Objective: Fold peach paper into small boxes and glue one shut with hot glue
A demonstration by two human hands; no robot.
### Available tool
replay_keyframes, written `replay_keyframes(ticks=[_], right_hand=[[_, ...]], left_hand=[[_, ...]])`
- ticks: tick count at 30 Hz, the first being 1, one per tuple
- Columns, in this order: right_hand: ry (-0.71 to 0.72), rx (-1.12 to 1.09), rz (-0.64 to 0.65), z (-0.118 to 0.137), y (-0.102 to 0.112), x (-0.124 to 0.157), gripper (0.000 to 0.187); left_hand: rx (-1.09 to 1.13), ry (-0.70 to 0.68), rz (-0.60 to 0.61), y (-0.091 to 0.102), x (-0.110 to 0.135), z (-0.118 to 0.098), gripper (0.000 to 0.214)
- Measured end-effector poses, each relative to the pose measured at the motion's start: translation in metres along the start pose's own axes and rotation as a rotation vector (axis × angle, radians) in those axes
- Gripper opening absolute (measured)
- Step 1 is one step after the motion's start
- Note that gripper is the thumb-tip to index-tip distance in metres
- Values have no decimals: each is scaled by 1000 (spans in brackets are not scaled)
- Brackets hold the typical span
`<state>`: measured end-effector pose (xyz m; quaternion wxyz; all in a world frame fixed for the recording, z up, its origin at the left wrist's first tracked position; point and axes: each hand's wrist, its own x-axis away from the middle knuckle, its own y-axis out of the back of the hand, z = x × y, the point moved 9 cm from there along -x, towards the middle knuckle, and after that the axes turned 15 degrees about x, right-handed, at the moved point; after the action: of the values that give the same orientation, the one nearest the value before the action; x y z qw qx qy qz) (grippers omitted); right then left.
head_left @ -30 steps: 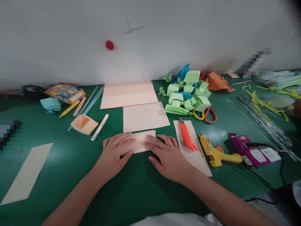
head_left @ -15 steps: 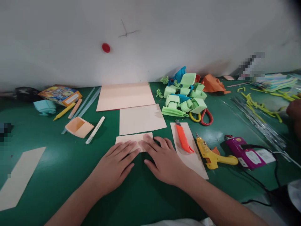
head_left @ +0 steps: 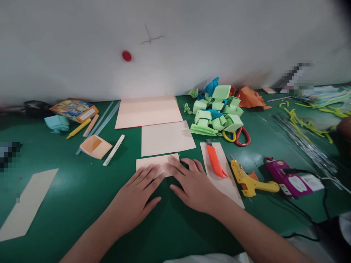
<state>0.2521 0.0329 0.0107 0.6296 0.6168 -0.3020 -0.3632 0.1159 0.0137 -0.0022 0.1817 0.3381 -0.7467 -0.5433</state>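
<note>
A small folded piece of peach paper [head_left: 150,163] lies on the green table [head_left: 68,190] in front of me. My left hand [head_left: 137,195] lies flat with fingers stretched out, its fingertips pressing the paper's near edge. My right hand [head_left: 190,182] rests flat beside it, its fingers spread over the paper's right end. Neither hand grips anything. Just beyond lie a larger peach sheet [head_left: 167,138] and a still bigger one [head_left: 148,111].
An orange box cutter [head_left: 215,160] lies on a peach strip [head_left: 222,179] right of my right hand. Further right are a yellow glue gun [head_left: 249,180], a purple glue gun [head_left: 287,179] and scissors [head_left: 238,135]. Green folded paper pieces [head_left: 216,111] pile at the back. Pens, a small orange box [head_left: 95,146] and a peach strip [head_left: 26,204] lie to the left.
My left hand has slid right and toward me along the folded paper, uncovering its left part. My right hand stays on the paper's right end.
</note>
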Motion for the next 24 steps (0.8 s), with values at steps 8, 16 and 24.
replay_keyframes(ticks=[8,16,24], right_hand=[[-6,19,3,0,0,1,53],[38,84,6,0,-3,1,57],[47,116,9,1,-4,2,58]], left_hand=[[18,-13,27,1,-1,3,64],[20,18,-16,-1,1,4,68],[-25,6,-4,-3,3,1,71]])
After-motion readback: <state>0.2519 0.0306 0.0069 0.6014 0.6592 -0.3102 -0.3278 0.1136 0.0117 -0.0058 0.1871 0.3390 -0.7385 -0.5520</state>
